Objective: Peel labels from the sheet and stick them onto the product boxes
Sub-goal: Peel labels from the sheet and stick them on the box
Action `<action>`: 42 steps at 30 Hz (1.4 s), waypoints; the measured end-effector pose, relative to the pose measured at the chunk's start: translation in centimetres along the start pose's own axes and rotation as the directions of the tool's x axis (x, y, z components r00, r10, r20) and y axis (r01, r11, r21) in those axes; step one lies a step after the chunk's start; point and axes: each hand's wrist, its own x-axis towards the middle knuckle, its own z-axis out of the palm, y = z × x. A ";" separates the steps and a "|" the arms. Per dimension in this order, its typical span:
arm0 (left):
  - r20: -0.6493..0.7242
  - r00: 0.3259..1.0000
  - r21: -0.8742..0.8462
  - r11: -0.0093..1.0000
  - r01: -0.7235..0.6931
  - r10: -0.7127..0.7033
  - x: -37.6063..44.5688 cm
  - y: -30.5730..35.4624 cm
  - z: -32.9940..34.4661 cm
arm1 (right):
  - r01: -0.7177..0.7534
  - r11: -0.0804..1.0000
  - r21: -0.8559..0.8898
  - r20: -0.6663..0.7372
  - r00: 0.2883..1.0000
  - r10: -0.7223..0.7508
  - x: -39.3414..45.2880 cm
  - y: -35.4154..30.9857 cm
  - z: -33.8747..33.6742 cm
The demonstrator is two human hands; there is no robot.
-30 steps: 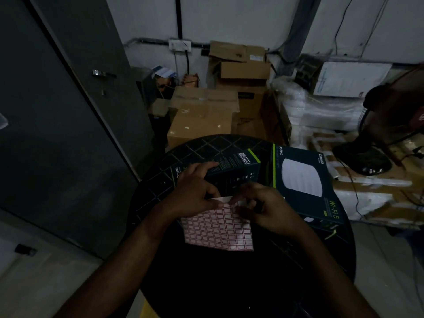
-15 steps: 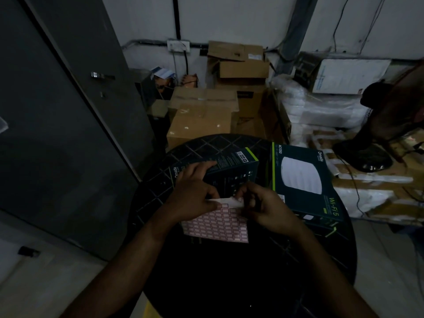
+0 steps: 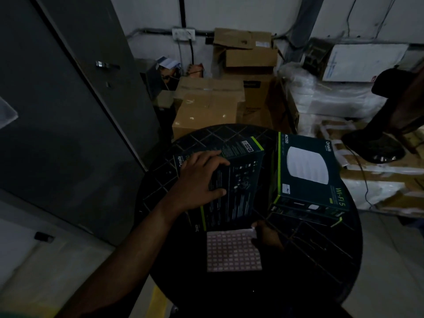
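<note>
A dark product box (image 3: 238, 191) with green edges leans tilted on the round black table (image 3: 309, 260). My left hand (image 3: 197, 180) grips its upper left part, fingers over the top edge and thumb on the printed face. The pink label sheet (image 3: 231, 251) lies flat on the table just below that box. My right hand (image 3: 267, 237), very dark, sits at the sheet's upper right corner with a small pale label pinched at its fingertips. To the right a second product box (image 3: 307, 171) showing a white disc and "Wi-Fi 5" rests on top of another box.
Brown cardboard cartons (image 3: 206, 106) are stacked behind the table. White wrapped bundles (image 3: 332, 99) and a black fan base (image 3: 374, 145) stand at the right. A grey door (image 3: 68, 111) fills the left side.
My left hand left the sheet and took hold of the dark box, tipping it toward me. The sheet now lies lower on the table, and my right hand stays at its corner.
</note>
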 end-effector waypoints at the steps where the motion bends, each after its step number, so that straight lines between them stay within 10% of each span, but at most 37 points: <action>1: -0.011 1.000 -0.010 1.000 0.006 -0.006 0.0 0.0 0.1 | 0.009 1.000 -0.017 -0.011 1.000 -0.009 0.0 -0.1 0.1; 14: -0.381 0.906 -0.197 0.973 0.118 -0.186 0.4 1.0 2.7 | 0.488 0.694 0.530 -0.481 0.847 -0.228 -7.4 -14.8 -11.7; 42: -0.481 0.869 -0.193 0.981 0.023 -0.115 -0.5 1.3 2.9 | 0.110 0.915 0.387 -0.402 0.914 0.060 -5.8 -23.0 -14.9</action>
